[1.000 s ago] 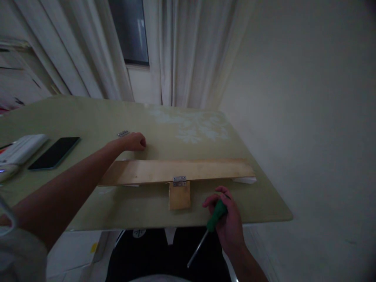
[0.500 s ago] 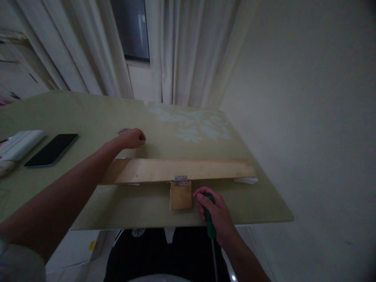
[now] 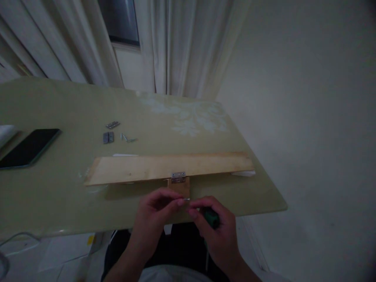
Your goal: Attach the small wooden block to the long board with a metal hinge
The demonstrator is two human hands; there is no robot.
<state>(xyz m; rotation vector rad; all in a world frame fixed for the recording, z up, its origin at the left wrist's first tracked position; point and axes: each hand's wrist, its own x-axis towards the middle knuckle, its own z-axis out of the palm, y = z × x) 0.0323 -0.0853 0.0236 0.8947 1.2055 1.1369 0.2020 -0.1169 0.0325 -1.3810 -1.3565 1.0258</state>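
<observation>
Pinched between the thumb and forefinger of my left hand (image 3: 157,211) is a small screw (image 3: 186,199), its tip pointing right. My right hand (image 3: 216,223) is wrapped round the green handle of a screwdriver (image 3: 212,217), whose shaft hangs down past the table edge. My right fingertips are close beside the screw; I cannot tell whether they touch it. Just beyond both hands, a metal hinge (image 3: 178,177) joins a long wooden board (image 3: 147,167) to a small wooden block (image 3: 182,188). My left hand partly covers the block.
Behind the board lie several loose screws (image 3: 127,138) and two more hinges, one grey (image 3: 108,137) and one further back (image 3: 112,125). A phone (image 3: 31,147) lies at the left. White paper pieces (image 3: 243,173) stick out under the board. A wall (image 3: 317,137) stands at the right.
My left hand has come back from the far side of the board with a screw. It is now beside my right hand, which still holds the screwdriver. The view has shifted slightly.
</observation>
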